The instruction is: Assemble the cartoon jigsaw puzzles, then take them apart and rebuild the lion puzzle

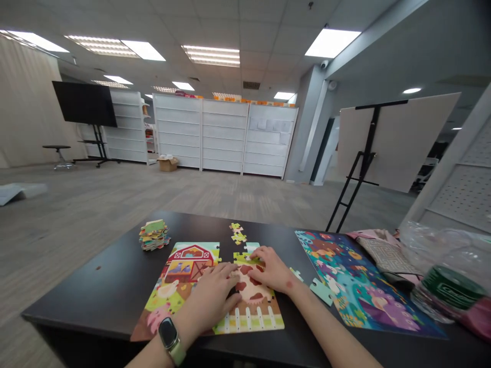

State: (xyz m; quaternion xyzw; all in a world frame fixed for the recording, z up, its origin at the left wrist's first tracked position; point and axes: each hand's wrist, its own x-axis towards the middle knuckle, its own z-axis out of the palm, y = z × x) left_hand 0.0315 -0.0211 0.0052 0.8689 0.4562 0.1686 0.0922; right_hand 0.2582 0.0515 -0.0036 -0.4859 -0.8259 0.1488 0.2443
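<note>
A farm jigsaw puzzle [192, 255] with a red barn lies partly joined on the dark table, a gap showing at its upper middle. Across its centre, my left hand [215, 291] rests palm down with its fingers stretched out, wearing a watch at the wrist. My right hand [272, 268] touches the cow section [249, 289] with thumb and fingers apart; what lies under its fingertips is partly hidden. Beyond the puzzle are several loose yellow-green pieces [238, 237]. Pale green pieces [321, 292] lie right of my right wrist.
A stack of puzzle pieces [154, 235] stands at the table's back left. To the right lie a dark blue illustrated sheet [368, 291], a patterned fabric item [383, 253] and a clear plastic-wrapped item with a green label [452, 286]. An easel board [395, 138] stands beyond the table.
</note>
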